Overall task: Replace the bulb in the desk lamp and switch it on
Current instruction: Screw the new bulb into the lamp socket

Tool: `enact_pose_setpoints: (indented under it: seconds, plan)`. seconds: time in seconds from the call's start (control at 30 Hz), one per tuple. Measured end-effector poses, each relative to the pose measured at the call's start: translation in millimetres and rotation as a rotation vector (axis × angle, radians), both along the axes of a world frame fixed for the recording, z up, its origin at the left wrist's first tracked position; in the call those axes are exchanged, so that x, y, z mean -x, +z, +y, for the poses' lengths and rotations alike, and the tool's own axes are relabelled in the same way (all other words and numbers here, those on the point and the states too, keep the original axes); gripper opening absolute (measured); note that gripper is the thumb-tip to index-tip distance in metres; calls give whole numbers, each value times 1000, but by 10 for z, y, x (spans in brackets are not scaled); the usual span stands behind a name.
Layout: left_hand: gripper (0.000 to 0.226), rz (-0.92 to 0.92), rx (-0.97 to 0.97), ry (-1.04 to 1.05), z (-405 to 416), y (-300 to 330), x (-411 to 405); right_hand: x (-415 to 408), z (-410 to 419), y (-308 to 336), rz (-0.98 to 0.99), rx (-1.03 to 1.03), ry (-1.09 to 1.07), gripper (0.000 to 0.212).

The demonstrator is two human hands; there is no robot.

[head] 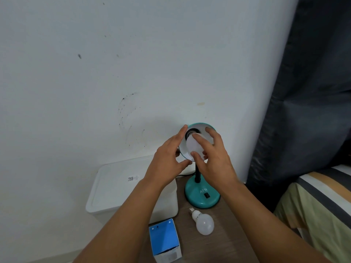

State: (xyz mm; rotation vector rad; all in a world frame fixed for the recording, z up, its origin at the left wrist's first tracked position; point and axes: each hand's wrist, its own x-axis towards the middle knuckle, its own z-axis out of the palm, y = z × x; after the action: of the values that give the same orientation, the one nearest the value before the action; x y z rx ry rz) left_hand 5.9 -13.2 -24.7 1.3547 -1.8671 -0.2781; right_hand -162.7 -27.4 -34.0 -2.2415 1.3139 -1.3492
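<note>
A teal desk lamp stands on a brown table, its round base (202, 196) carrying a black switch (207, 195). The lamp's shade (201, 128) is tilted toward me. A white bulb (193, 148) sits in the shade's socket. My right hand (212, 158) grips this bulb with its fingertips. My left hand (169, 156) holds the shade's left rim, fingers curled round it. A second white bulb (203, 222) lies loose on the table in front of the base, screw cap pointing away from me.
A blue and white bulb box (165, 240) stands at the table's near left. A white lidded bin (121, 188) sits left of the table. Behind is a white wall; a dark curtain (307, 92) and a striped bed (319, 205) are at right.
</note>
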Motion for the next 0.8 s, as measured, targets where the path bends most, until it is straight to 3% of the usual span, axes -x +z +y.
enact_pose_setpoints:
  seconds: [0.1, 0.33, 0.6, 0.8]
  plan:
    - [99, 15, -2, -4, 1, 5, 9, -2, 8, -4, 54, 15, -16, 60]
    - [101, 12, -7, -8, -13, -7, 4, -7, -21, 72, -44, -57, -84, 57]
    - [99, 18, -10, -5, -5, -2, 10, -12, -5, 38, 78, 0, -35, 56]
    - [100, 38, -32, -7, -7, 7, 7, -18, -25, 84, -23, -104, -121, 54]
